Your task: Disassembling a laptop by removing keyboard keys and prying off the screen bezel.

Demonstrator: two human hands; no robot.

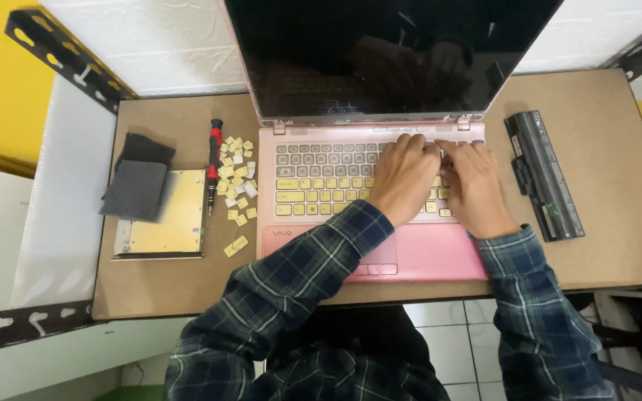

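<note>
Pink laptop (425,252), left hand (403,178) and right hand (477,186) curled, fingertips on its keyboard (313,182).

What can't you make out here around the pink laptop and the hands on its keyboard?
Head view only:
- Keys at the upper right of the pink laptop: covered by the left hand and right hand.
- Fingertips: bunched together, so any grip is unreadable.
- Loose yellowish keycaps: too small to tell apart.
- Dark screen: cut off by the top edge.
</note>
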